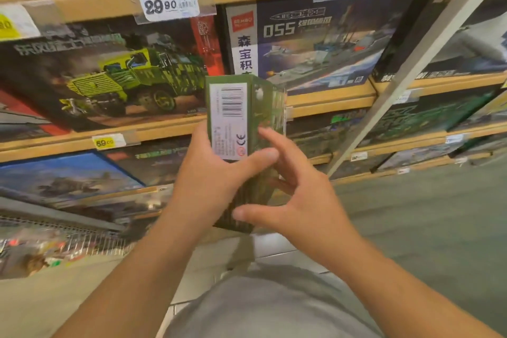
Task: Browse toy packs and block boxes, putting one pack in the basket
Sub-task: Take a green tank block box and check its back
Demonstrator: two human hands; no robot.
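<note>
Here, left hand grip round upright green box.

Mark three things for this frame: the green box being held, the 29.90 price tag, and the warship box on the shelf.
green box [229, 118]: head view, on the white barcode label of its side.
29.90 price tag [168, 4]: head view, middle of the tag.
warship box [315, 44]: head view, on the ship picture on its front.
</note>
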